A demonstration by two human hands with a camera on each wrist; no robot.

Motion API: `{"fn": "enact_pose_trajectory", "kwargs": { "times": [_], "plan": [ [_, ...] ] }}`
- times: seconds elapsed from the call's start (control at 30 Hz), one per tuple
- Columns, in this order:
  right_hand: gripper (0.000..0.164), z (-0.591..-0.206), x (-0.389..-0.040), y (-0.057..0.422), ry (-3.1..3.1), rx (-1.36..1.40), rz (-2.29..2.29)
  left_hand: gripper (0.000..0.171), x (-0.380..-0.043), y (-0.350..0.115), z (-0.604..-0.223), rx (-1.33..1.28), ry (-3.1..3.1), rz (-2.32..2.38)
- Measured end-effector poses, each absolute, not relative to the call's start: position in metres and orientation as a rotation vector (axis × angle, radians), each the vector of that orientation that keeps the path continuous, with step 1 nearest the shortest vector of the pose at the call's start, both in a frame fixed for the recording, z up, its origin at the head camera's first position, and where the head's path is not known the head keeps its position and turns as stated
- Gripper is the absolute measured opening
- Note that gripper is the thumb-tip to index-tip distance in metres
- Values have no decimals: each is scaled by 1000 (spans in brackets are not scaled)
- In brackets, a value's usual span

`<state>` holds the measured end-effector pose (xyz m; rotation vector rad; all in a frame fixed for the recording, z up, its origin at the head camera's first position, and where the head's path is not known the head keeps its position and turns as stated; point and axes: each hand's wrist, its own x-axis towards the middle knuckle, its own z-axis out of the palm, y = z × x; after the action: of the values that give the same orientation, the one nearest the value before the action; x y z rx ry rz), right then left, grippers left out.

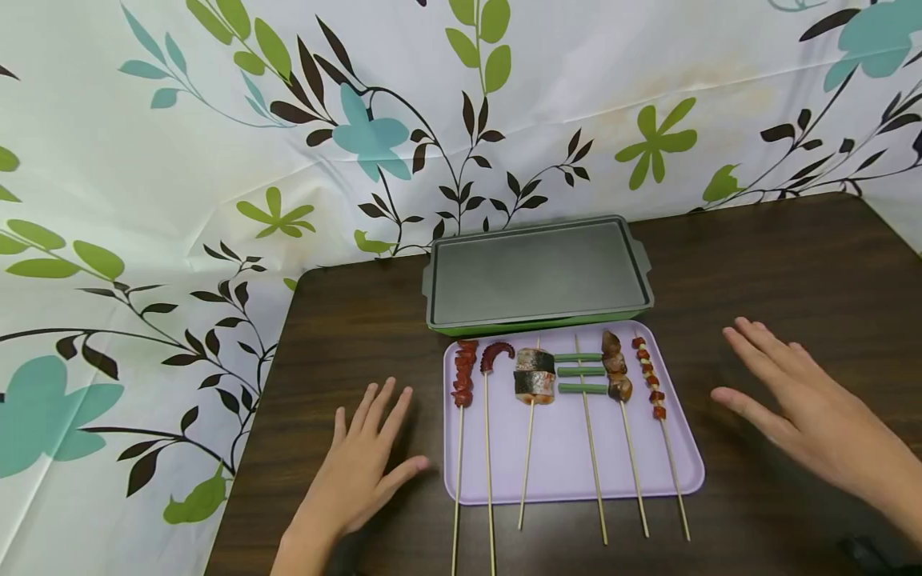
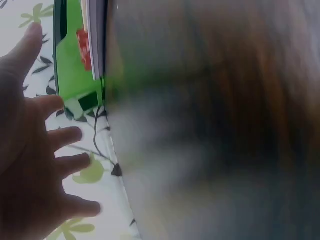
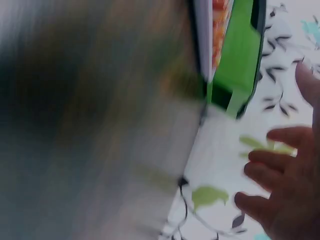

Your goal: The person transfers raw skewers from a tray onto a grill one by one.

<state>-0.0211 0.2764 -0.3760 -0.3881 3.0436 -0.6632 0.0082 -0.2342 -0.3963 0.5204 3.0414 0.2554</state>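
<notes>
My left hand [image 1: 363, 460] is open over the table left of the lilac tray [image 1: 562, 464], fingers spread and holding nothing. On the tray's other side, my right hand [image 1: 807, 400] is also open, fingers straight and apart from everything. Several skewers lie side by side on the tray, sticks overhanging its near edge. They carry red pieces [image 1: 465, 372], a curled tentacle [image 1: 497, 352], dark-skinned fish pieces [image 1: 535, 376], green stalks [image 1: 592, 389], brown chunks [image 1: 615, 368] and small red and pale cubes [image 1: 651, 380]. In the wrist views, the left hand [image 2: 35, 160] and right hand [image 3: 285, 175] show bare, spread fingers.
Just behind the tray stands a flat grey grill plate [image 1: 540, 272] on a green base [image 2: 70, 65]. All of it sits on a dark wooden table [image 1: 346, 336]. A white cloth [image 1: 202, 184] with leaves and flowers hangs along the back and left.
</notes>
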Motion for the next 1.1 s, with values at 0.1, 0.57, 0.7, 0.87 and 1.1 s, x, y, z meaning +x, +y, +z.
{"fn": "enact_pose_trajectory", "kwargs": {
  "times": [0.1,0.57,0.7,0.87,1.1],
  "plan": [
    [77,-376,-16,265,3008,-241,-809,82,11,-228,-398,505,2983,306],
    [34,-387,1,227,2594,-22,-1038,85,17,-214,-403,468,2842,327],
    [33,-391,0,222,2570,-41,-990,86,19,-212,-403,476,2817,310],
    [35,-394,-3,218,2625,-95,-912,86,18,-210,-401,479,2806,293],
    [26,-398,-4,219,2643,-125,-925,84,18,-208,-399,483,2794,282]
  ]
}}
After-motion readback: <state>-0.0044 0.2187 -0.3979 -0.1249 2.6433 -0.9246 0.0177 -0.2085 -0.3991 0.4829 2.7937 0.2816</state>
